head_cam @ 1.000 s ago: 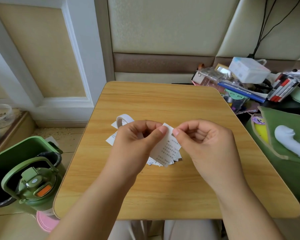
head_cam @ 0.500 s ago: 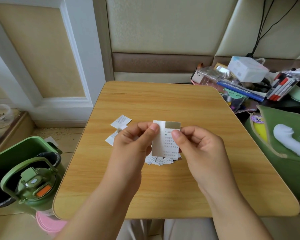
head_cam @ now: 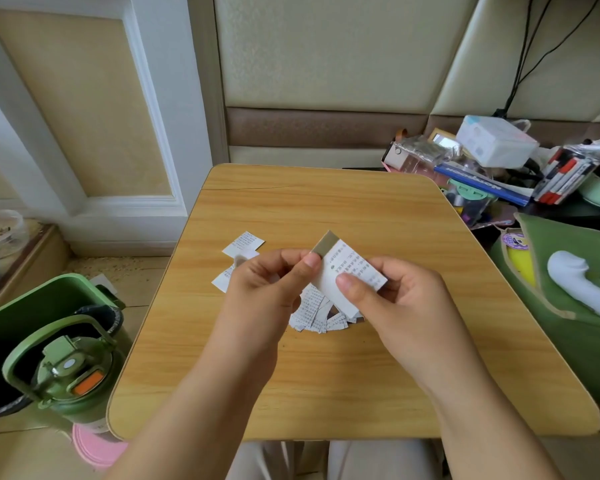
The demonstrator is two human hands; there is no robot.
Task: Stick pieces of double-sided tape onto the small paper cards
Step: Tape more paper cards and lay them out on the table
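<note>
Head view, looking down on a wooden table. Left hand and right hand raised over its middle, both clamped on one small paper card. Left thumb and forefinger pinched together on the card's upper left edge, just below a grey strip of tape stuck across the card's top end. Right thumb pressed flat on the card's lower face, remaining right fingers curled behind it, tips hidden. Card tilted, tape end pointing up and away, printed side facing the camera. Directly beneath the fingers, a loose heap of cut cards lying on the table, partly hidden by both hands. Just beyond the left knuckles, two or three more cards flat on the wood, apart from the heap. A whitish curl showing behind the left knuckles, too hidden to identify. Well left of the left hand, off the table, a green bin with a green bottle in front of it. Well right of the right hand, a green pouch and a clutter of pens and boxes.
</note>
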